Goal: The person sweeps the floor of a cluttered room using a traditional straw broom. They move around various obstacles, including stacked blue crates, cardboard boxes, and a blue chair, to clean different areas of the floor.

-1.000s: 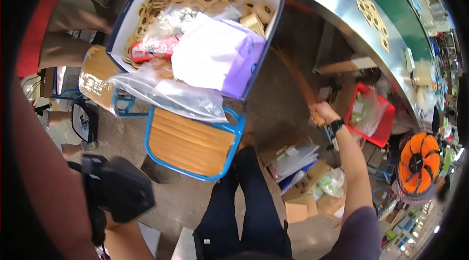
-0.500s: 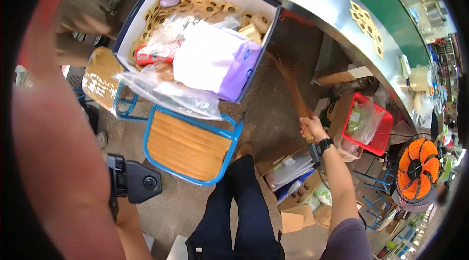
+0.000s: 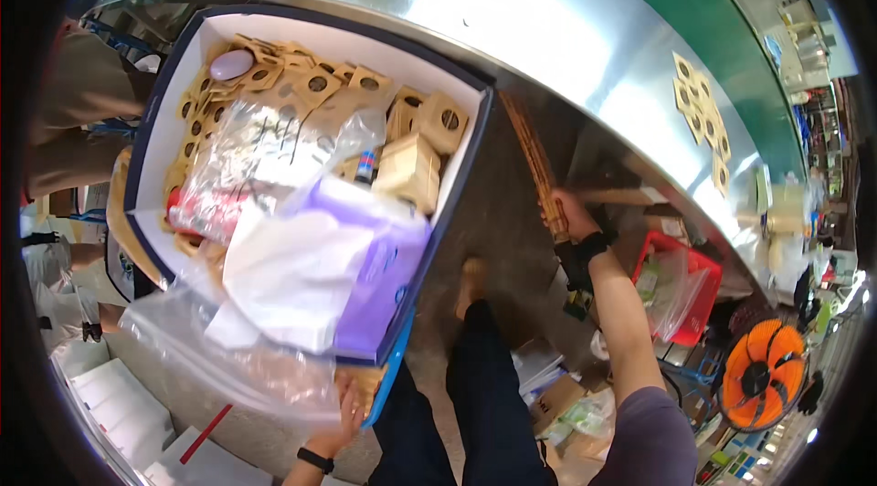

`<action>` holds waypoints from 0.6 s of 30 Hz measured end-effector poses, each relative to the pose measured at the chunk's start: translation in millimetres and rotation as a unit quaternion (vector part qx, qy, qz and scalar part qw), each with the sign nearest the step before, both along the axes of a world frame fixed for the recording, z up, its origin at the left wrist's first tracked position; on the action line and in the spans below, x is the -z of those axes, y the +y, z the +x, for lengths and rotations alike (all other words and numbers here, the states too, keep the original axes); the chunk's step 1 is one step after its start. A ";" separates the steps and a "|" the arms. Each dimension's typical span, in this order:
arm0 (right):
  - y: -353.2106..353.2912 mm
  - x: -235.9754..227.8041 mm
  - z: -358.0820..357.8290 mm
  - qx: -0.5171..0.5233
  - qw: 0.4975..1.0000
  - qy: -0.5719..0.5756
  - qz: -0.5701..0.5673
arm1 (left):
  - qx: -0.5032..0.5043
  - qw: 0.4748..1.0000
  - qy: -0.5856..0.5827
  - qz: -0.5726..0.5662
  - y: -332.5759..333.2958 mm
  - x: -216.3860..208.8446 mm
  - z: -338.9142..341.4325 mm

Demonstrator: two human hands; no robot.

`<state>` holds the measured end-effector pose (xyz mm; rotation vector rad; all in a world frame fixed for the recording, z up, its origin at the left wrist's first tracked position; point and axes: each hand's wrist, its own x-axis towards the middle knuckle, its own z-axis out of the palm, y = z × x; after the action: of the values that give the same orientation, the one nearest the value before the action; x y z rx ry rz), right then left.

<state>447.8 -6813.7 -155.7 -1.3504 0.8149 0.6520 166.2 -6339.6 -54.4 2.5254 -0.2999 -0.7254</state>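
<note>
My right hand (image 3: 568,215) is closed around a brown stick broom (image 3: 532,148), which slants up and away beneath the edge of the metal worktable. My left hand (image 3: 342,415) is at the near edge of a blue-framed chair (image 3: 373,382) with a tan seat, its fingers over the edge and partly blurred. Just above it sits a large dark-rimmed white box (image 3: 473,107) holding many tan card pieces with round holes (image 3: 320,84), a purple tissue pack (image 3: 388,280), a red can under clear plastic (image 3: 215,215) and wooden blocks (image 3: 408,171). A clear plastic bag (image 3: 219,367) hangs over the box's near side.
The metal worktable (image 3: 585,20) curves across the top, with card pieces (image 3: 699,116) on it. At right stand a red basket (image 3: 699,299) and an orange fan (image 3: 763,367). Cartons (image 3: 557,404) lie by my legs. Another person's legs (image 3: 82,111) are at far left.
My left arm has come down from near the camera, and its hand is now at the chair. My right hand has moved up and farther under the table with the broom. The view has shifted.
</note>
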 end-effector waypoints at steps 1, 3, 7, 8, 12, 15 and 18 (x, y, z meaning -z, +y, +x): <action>-3.3 9.7 26.6 -0.057 0.998 -0.031 -0.025 | 0.005 1.000 -0.023 0.003 -3.1 10.4 -5.3; -4.3 32.7 69.7 -0.141 0.980 -0.071 -0.123 | 0.008 1.000 -0.023 0.018 -6.6 36.9 -1.5; -7.8 68.9 155.8 -0.214 0.934 -0.107 -0.265 | 0.001 0.999 -0.014 0.033 -11.8 72.2 15.1; -9.6 76.2 171.4 -0.220 0.927 -0.113 -0.282 | 0.000 0.999 -0.014 0.035 -12.6 78.0 19.2; -11.5 94.6 184.2 -0.220 0.920 -0.108 -0.306 | -0.005 0.999 0.005 0.054 -6.1 70.3 10.7; -15.3 99.3 149.1 -0.223 0.923 -0.092 -0.301 | 0.012 0.998 0.038 0.057 3.6 46.6 -12.9; -20.3 99.7 93.8 -0.223 0.925 -0.086 -0.296 | 0.022 0.996 0.055 0.066 9.8 40.8 -28.1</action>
<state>541.6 -6834.0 -255.4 -2.1547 0.5779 0.6445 138.0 -6329.7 -95.2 2.5974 -0.2770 -0.9272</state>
